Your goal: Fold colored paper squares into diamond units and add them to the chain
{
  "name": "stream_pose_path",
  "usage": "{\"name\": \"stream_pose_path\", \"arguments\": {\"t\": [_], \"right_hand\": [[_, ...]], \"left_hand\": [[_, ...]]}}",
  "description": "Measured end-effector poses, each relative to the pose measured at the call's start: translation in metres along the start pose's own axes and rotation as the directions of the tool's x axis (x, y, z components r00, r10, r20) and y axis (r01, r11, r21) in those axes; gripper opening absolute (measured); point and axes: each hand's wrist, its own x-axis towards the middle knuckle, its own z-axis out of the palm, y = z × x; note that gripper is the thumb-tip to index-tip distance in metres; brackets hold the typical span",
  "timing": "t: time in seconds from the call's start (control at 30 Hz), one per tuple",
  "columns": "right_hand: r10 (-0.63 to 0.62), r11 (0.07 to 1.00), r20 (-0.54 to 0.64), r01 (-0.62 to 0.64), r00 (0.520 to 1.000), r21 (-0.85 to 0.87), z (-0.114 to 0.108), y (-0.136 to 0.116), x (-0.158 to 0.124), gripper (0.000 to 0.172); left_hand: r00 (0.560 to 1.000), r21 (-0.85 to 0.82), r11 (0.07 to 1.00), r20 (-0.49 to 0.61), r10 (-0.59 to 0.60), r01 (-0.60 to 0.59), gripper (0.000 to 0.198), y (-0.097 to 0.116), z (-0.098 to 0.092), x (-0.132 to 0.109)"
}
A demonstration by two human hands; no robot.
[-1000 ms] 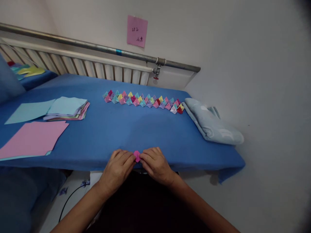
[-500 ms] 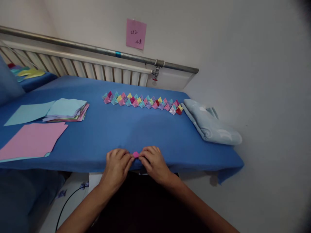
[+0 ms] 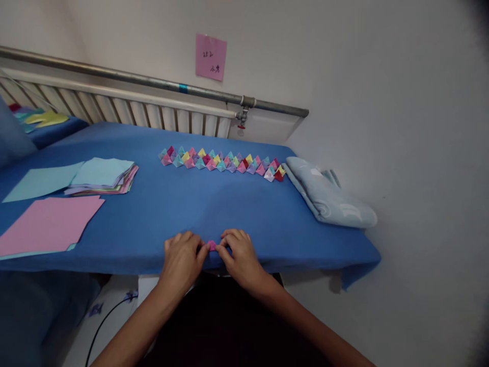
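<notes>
A small piece of folded bright pink paper (image 3: 212, 245) is at the front edge of the blue-covered table (image 3: 171, 204). My left hand (image 3: 182, 260) pinches its left side between thumb and fingers. On the right side, the thumb and fingertips of my right hand (image 3: 240, 257) grip the same paper. The fingers partly cover it, so its exact folded shape is hard to make out. Beyond my hands, several folded paper pieces (image 3: 219, 162) in many colours stand in a long double row.
At the left lie a stack of coloured paper sheets (image 3: 103, 172) and some pink sheets (image 3: 49, 224). A folded light blue cloth (image 3: 330, 196) rests at the right end. Behind the table are a radiator (image 3: 153, 116), a metal pipe (image 3: 133, 79) and a pink note (image 3: 211, 57) on the wall.
The pink paper has turned from a smooth, rounded outline to a more uneven one between my fingers. My right fingertips have shifted slightly, and the whole view has moved a little.
</notes>
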Motion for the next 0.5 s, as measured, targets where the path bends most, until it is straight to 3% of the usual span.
{"name": "stream_pose_path", "arguments": {"t": [0.43, 0.5], "right_hand": [[0.086, 0.996, 0.060, -0.085, 0.994, -0.030, 0.000, 0.002, 0.011, 0.020], [0.094, 0.994, 0.079, -0.089, 0.992, -0.056, -0.002, 0.001, 0.012, 0.020]], "left_hand": [[0.992, 0.095, 0.994, 0.111, -0.057, 0.046, 0.026, 0.002, -0.006, 0.012], [0.995, 0.087, 0.996, 0.101, -0.022, 0.013, 0.022, 0.001, -0.009, 0.014]]}}
